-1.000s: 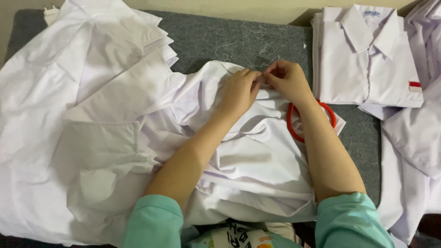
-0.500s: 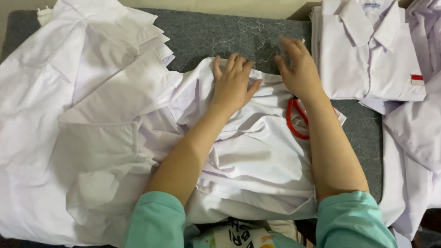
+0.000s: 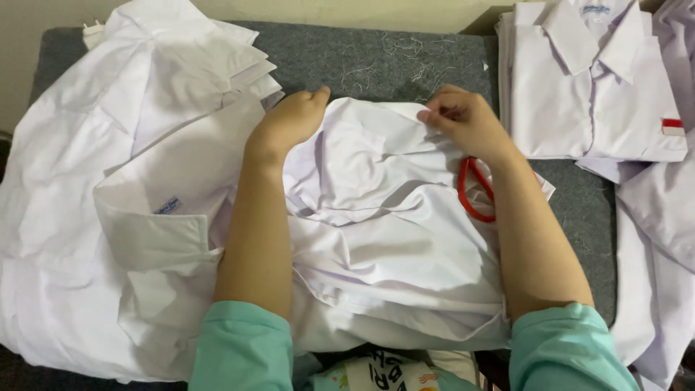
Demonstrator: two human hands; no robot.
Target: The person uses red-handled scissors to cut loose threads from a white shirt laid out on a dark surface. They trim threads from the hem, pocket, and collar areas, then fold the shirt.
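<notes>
A crumpled white shirt (image 3: 384,239) lies on the grey padded board (image 3: 391,58) in front of me. My left hand (image 3: 289,123) grips the shirt's far left edge, fingers curled under the cloth. My right hand (image 3: 463,119) pinches the shirt's far right edge between thumb and fingers. A red loop, perhaps scissor handles (image 3: 474,190), shows partly under my right wrist, on the shirt.
A heap of unfolded white shirts (image 3: 123,174) covers the left side. A stack of folded white shirts (image 3: 586,87) with a small red-and-white tag sits at the back right. More white cloth (image 3: 659,246) hangs at the right edge. Loose threads lie on the board.
Both hands have moved apart along the shirt's far edge, from close together at the middle to its left and right sides, and now grip the cloth.
</notes>
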